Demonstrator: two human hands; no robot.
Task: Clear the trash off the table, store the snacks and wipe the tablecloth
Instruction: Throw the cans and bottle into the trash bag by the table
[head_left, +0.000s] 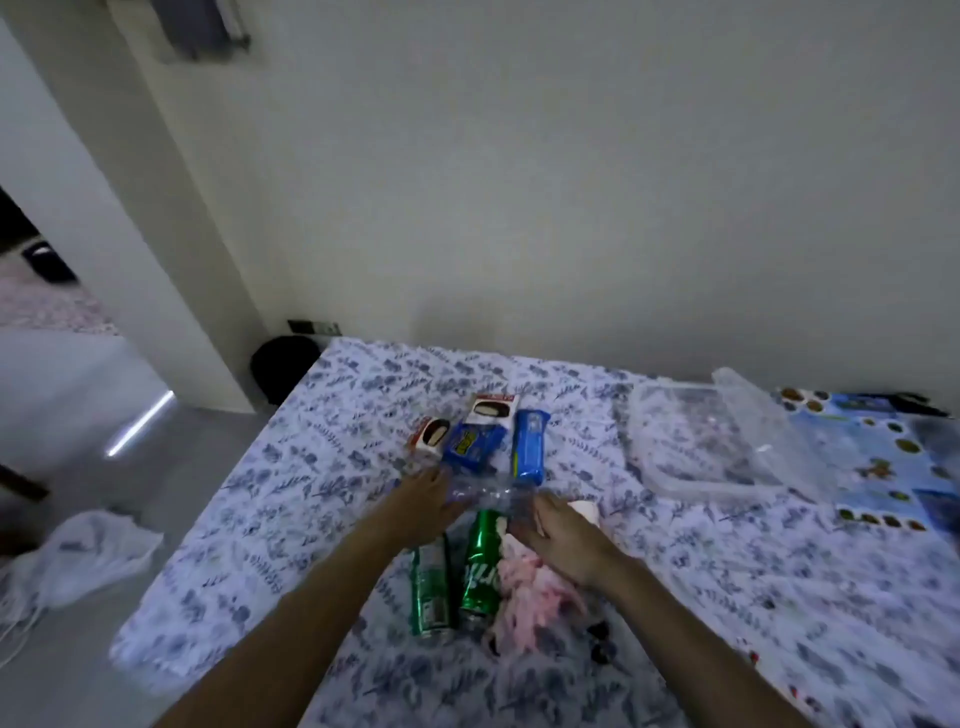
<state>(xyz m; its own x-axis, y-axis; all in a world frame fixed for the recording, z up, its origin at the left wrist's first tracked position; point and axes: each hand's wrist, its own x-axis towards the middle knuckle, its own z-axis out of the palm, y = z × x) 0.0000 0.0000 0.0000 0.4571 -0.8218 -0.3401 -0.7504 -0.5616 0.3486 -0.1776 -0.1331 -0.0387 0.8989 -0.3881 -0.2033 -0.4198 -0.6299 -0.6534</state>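
Head view, looking down on a worktop (171, 561) set against a plain white wall (571, 182) and dressed in a blue-leaf tablecloth (701, 597). Grey floor (78, 415) opens up on the left, with a doorway beyond. A white plastic bag (88, 556) lies crumpled down there near the worktop's left edge. A dark round shape (283, 369) sits at the far corner under a wall socket (314, 327). The left edge is open, the far edge meets the wall, and the right edge runs out of frame.

Centre stage, the snacks are bunched together: left white pack (431, 434), right white pack (491, 408), short blue pack (472, 447), long blue pack (529, 444). Just in front of them lies crumpled clear plastic (488, 496), and both hands are on it! The left grip (426, 499) is at its left end and the right grip (566, 540) at its right end. Blur hides the fingers, so I cannot tell whether either one has closed around it.

Below the hands, a near green can (431, 587) and a second green can (480, 566) lie on their sides, side by side. A pink cloth (535, 587) is just to their right, partly under the right wrist. A small white thing (584, 506) peeks past the right grip, mostly hidden.

A clear plastic box (685, 447) sits well apart to the right, with bare cloth between it and the snacks. A printed blue mat (872, 457) beyond it is cut off by the frame.
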